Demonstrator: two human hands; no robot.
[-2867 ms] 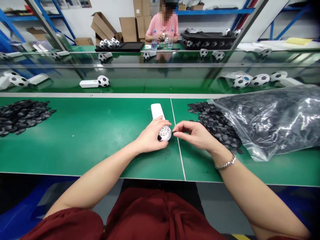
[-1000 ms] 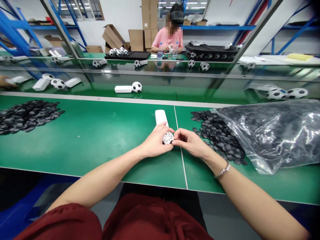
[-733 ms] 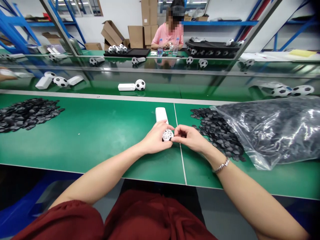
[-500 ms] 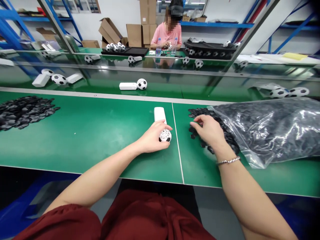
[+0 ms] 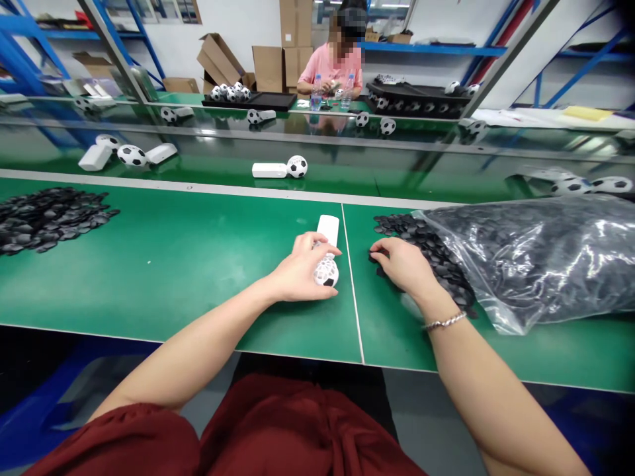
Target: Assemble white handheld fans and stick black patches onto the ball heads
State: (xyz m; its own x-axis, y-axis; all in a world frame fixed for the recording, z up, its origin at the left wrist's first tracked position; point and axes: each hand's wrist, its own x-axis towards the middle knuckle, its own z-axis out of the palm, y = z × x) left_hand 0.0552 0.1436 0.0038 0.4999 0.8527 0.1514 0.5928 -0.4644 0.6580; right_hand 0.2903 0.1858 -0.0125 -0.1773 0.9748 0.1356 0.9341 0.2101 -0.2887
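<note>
My left hand (image 5: 302, 271) curls around a small white football-patterned ball (image 5: 326, 272), which is joined to a white oblong handle (image 5: 328, 228) lying on the green bench. Black patches show on the lower part of the ball; its top shows an open white lattice. To the right, my right hand (image 5: 404, 261) pinches a small black piece (image 5: 372, 256) between thumb and fingertips. It hovers at the left edge of a pile of black pieces (image 5: 444, 264), hiding part of them.
A clear plastic bag of black pieces (image 5: 550, 258) lies at right. Another black pile (image 5: 49, 218) sits at far left. Beyond the pale ledge (image 5: 223, 192), a belt carries several ball-and-handle units, one being a white unit (image 5: 270, 170). A co-worker (image 5: 330, 66) sits opposite.
My right hand has moved left, its fingers now closed on a black piece. The ball and handle have turned slightly in my left hand. Units on the near belt have shifted right.
</note>
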